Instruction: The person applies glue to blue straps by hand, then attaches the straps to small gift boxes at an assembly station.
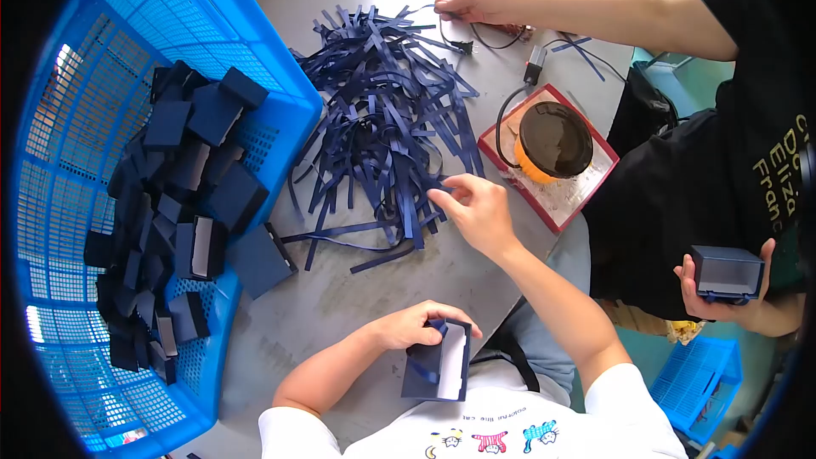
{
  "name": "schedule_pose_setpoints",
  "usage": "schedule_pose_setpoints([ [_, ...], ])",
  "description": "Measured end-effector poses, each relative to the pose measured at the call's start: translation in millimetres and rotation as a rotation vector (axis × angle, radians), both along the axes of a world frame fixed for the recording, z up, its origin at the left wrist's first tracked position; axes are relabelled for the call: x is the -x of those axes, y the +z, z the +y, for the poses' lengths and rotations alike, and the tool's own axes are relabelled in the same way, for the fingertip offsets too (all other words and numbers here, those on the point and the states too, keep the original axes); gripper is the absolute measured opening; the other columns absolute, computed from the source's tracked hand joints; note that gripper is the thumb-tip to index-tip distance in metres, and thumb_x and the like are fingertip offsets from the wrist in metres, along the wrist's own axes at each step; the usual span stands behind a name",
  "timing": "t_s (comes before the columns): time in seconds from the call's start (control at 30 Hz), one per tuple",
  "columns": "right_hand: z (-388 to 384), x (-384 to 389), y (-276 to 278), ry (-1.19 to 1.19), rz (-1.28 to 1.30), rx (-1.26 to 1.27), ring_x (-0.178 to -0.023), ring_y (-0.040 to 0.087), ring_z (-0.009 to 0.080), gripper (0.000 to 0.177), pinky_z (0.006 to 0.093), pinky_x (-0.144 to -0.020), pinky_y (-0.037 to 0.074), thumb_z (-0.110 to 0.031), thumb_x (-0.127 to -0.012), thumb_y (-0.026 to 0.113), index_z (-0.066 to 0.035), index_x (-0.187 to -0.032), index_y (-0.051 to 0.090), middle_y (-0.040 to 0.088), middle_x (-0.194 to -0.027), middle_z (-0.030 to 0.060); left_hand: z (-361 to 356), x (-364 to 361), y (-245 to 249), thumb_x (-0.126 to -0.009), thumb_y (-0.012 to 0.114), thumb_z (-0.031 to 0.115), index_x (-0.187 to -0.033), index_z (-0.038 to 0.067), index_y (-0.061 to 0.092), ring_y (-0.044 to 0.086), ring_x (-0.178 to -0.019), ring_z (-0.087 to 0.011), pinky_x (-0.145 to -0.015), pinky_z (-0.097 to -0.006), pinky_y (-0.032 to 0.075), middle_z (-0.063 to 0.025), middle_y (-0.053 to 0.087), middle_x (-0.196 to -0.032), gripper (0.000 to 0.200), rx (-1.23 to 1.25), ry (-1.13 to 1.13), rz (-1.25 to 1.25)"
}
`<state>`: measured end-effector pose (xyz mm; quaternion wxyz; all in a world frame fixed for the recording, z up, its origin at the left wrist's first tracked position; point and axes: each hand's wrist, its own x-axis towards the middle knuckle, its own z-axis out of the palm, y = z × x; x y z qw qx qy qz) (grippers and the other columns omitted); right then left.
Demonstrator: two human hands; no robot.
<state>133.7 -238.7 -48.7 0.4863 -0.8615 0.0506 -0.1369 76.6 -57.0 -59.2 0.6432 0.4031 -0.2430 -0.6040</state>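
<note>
My left hand [421,325] is wrapped round a small dark blue box [422,374], held close to my body. White lining shows on the box's open side, and a blue ribbon loop lies across it under my thumb. My right hand [476,211] reaches to the right edge of a heap of blue ribbons [374,119]. Its thumb and forefinger are pinched together on a ribbon there; the tips partly merge with the heap. Another dark blue box [258,260] lies on the table left of the ribbons, against the crate.
A blue plastic crate [297,89] full of dark boxes stands at the left. On the right sits a round orange pot with dark contents [557,140], on a red-edged board [557,214]. A co-worker's hand [476,2] fingers the ribbons; their other hand holds a box [727,274].
</note>
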Motion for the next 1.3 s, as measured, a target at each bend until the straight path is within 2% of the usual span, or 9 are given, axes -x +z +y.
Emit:
schedule_pose_setpoints([
  [0.2, 4, 3, -4, -0.020, 0.024, -0.500, -0.061, 0.050, 0.0035, 0.007, 0.0173, -0.055, 0.039, -0.004, -0.078, 0.063, 0.001, -0.084, 0.063, 0.061, -0.074, 0.0000, 6, 1, -6, -0.064, 0.066, 0.039, -0.103, -0.001, 0.060, 0.054, -0.094, -0.0156, -0.084, -0.0282, 0.040, -0.0074, 0.059, -0.101, 0.056, 0.112, 0.106, -0.049],
  [0.27, -8, 23, 17, -0.004, -0.155, -0.516, -0.074, 0.055, 0.0070, 0.008, 0.0214, -0.059, 0.042, -0.004, -0.077, 0.061, -0.002, -0.084, 0.061, 0.060, -0.088, 0.0042, 8, -2, -5, -0.064, 0.066, 0.030, -0.103, -0.002, 0.059, 0.054, -0.094, -0.0163, -0.084, -0.0283, 0.041, -0.0079, 0.058, -0.102, 0.051, 0.098, 0.165, -0.078],
  [0.4, -34, 65, 65, 0.163, -0.189, -1.127, -0.097, 0.055, 0.0240, 0.008, 0.0371, -0.092, 0.038, -0.009, -0.079, 0.048, -0.002, -0.081, 0.049, 0.060, -0.102, 0.0183, 4, -5, 1, -0.064, 0.063, 0.010, -0.106, -0.002, 0.059, 0.053, -0.093, -0.0160, -0.082, -0.0274, 0.042, -0.0086, 0.056, -0.105, 0.044, 0.161, 0.245, -0.109],
  [0.43, -43, 74, 67, 0.186, -0.195, -1.223, -0.097, 0.056, 0.0269, 0.010, 0.0391, -0.091, 0.038, -0.012, -0.078, 0.046, -0.003, -0.079, 0.044, 0.060, -0.100, 0.0224, 3, -4, 5, -0.063, 0.077, 0.034, -0.107, -0.002, 0.060, 0.052, -0.086, -0.0167, -0.075, -0.0282, 0.041, -0.0103, 0.057, -0.097, 0.059, 0.122, 0.279, -0.104],
  [0.57, -56, 96, 91, 0.163, -0.043, -1.455, -0.056, 0.048, 0.0174, 0.011, 0.0355, -0.064, 0.045, -0.019, -0.081, 0.042, -0.008, -0.079, 0.040, 0.045, -0.055, 0.0035, 3, -12, 16, -0.062, 0.069, 0.007, -0.114, -0.003, 0.056, 0.052, -0.094, -0.0156, -0.081, -0.0258, 0.040, -0.0088, 0.055, -0.102, 0.054, 0.164, 0.210, -0.242],
  [0.7, -66, 103, 87, 0.150, 0.379, -1.270, -0.043, 0.038, 0.0110, 0.010, 0.0214, -0.036, 0.029, -0.011, -0.087, 0.045, -0.002, -0.080, 0.046, 0.042, -0.052, 0.0016, -14, -13, 37, -0.062, 0.075, 0.009, -0.121, -0.001, 0.053, 0.049, -0.086, -0.0128, -0.072, -0.0226, 0.039, -0.0100, 0.051, -0.113, 0.064, 0.220, 0.323, -0.350],
  [0.87, -68, 107, 73, 0.104, 0.410, -1.050, -0.044, 0.043, 0.0060, 0.011, 0.0188, -0.039, 0.029, -0.011, -0.086, 0.059, 0.000, -0.089, 0.059, 0.059, -0.067, 0.0065, -40, -26, 59, -0.064, 0.074, 0.009, -0.125, 0.003, 0.049, 0.041, -0.072, -0.0074, -0.066, -0.0213, 0.038, -0.0085, 0.039, -0.131, 0.067, 0.154, 0.303, -0.433],
  [1.07, -105, 94, 65, -0.286, 0.175, -0.705, -0.045, 0.036, 0.0002, 0.015, 0.0166, -0.041, 0.023, -0.016, -0.082, 0.063, -0.002, -0.075, 0.062, 0.050, -0.056, -0.0043, -63, -26, 24, -0.069, 0.071, 0.005, -0.120, 0.003, 0.053, 0.053, -0.086, -0.0097, -0.073, -0.0226, 0.042, -0.0058, 0.057, -0.109, 0.054, 0.100, 0.212, -0.354],
  [1.3, -149, 64, 44, -0.385, 0.120, -0.741, -0.042, 0.028, -0.0001, 0.016, 0.0178, -0.038, 0.019, -0.013, -0.083, 0.061, -0.005, -0.071, 0.056, 0.039, -0.052, -0.0081, -66, -26, 15, -0.069, 0.070, 0.004, -0.119, 0.003, 0.053, 0.056, -0.096, -0.0137, -0.086, -0.0265, 0.043, -0.0071, 0.059, -0.105, 0.053, -0.004, 0.157, -0.358],
])
